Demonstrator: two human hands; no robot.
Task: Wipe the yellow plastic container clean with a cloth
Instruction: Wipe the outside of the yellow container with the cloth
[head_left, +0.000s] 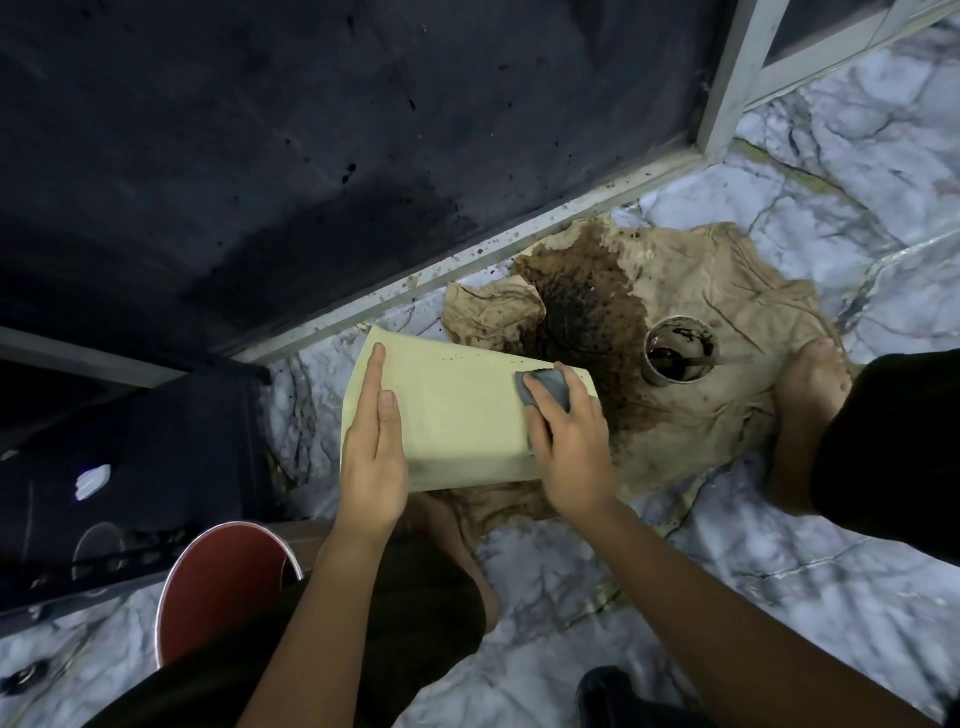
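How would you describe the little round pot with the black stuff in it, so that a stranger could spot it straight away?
Start at the big stained beige cloth spread on the marble floor. Beside its dark brown stain, right of the yellow container, stands a small round tin. It alone is open-topped with black paste inside.

A home floor — marble tiles (727, 597), a stained rag (701, 322) spread out.
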